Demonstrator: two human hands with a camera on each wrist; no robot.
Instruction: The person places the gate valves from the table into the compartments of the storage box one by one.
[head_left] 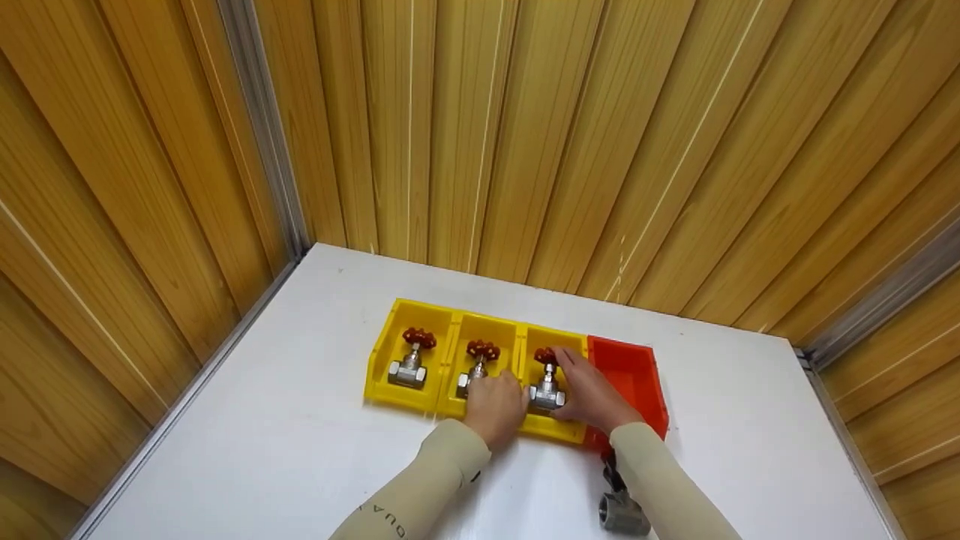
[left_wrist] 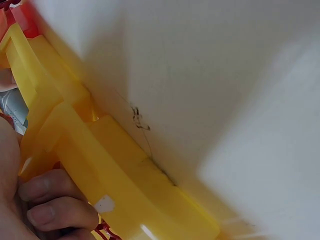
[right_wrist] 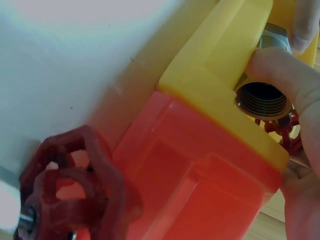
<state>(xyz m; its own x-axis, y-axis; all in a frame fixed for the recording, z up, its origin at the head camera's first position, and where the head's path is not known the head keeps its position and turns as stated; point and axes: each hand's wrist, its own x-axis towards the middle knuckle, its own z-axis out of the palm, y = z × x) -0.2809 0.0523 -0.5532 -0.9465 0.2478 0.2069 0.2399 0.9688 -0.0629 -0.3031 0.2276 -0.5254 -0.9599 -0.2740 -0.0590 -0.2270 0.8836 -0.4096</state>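
Note:
Three steel valves with red handwheels lie in a row of yellow bins: a left valve [head_left: 407,373], a middle valve [head_left: 478,367] and a right valve [head_left: 546,397]. My right hand [head_left: 600,394] holds the right valve in its bin, thumb on the steel body and fingers by the handwheel. In the right wrist view, that valve's threaded opening [right_wrist: 263,100] faces the camera. My left hand [head_left: 496,409] grips the yellow bin wall [left_wrist: 45,120] beside the middle valve, fingers curled over into the bin, and partly hides that valve.
A red bin [head_left: 634,382] joins the row's right end. In front of it another valve [head_left: 622,514] lies on the white table [head_left: 262,420], partly behind my right sleeve; its red handwheel [right_wrist: 75,185] looms large in the right wrist view. Wood-patterned walls [head_left: 480,150] enclose the table.

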